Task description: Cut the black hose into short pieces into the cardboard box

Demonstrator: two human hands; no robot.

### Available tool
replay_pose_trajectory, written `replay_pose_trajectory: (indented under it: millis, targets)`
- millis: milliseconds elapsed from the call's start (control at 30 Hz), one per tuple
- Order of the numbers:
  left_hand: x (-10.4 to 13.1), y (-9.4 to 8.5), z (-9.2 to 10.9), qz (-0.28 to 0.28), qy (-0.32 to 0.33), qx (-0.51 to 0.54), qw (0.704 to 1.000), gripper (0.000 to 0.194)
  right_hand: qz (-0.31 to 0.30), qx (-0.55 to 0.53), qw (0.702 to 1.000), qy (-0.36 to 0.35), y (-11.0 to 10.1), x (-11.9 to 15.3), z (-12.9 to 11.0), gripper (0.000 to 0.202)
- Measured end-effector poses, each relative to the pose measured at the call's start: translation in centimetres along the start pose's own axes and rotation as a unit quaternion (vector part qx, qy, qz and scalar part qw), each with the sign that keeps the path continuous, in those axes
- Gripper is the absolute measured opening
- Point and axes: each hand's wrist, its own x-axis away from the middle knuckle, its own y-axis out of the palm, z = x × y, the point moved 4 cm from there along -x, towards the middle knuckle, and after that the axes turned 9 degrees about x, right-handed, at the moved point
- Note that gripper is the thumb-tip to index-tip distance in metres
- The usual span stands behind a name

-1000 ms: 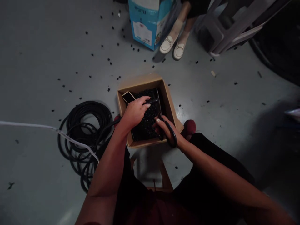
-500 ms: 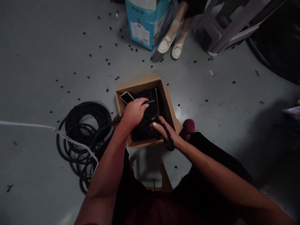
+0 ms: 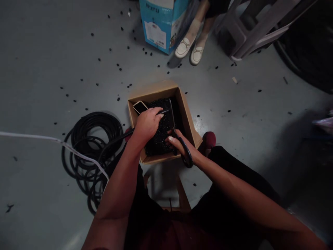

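Over a cardboard box (image 3: 187, 118), my left hand (image 3: 147, 124) is closed around a black strip (image 3: 118, 138), perhaps tubing, whose ridged end sticks out past the fingers. That strip runs back to a coil of the same material (image 3: 83, 126) on the floor at the left. My right hand (image 3: 179, 141) grips black-handled scissors (image 3: 187, 156), their blades pointing up and away from me across the strip's end. Small black pieces (image 3: 158, 144) fill much of the box below. A phone-like dark rectangle with a light edge (image 3: 140, 107) leans in its far left corner.
Small black bits lie scattered over the grey floor. Beyond the box stand a blue carton (image 3: 156, 26), a person's white shoes (image 3: 183, 48) and a grey plastic stool (image 3: 241, 38). A white cord (image 3: 52, 139) crosses at the left.
The scissor blades have swung slightly left, towards the strip's end. My left hand and the strip have barely shifted; the whole view moved a little.
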Motion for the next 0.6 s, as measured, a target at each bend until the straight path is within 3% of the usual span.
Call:
replay_pose_trajectory:
  millis: [600]
  targets:
    - [0.07,0.67,0.34,-0.028,-0.004,-0.032,0.999,0.038,0.000,0.013,1.000,0.006,-0.26,-0.13,0.28,0.051]
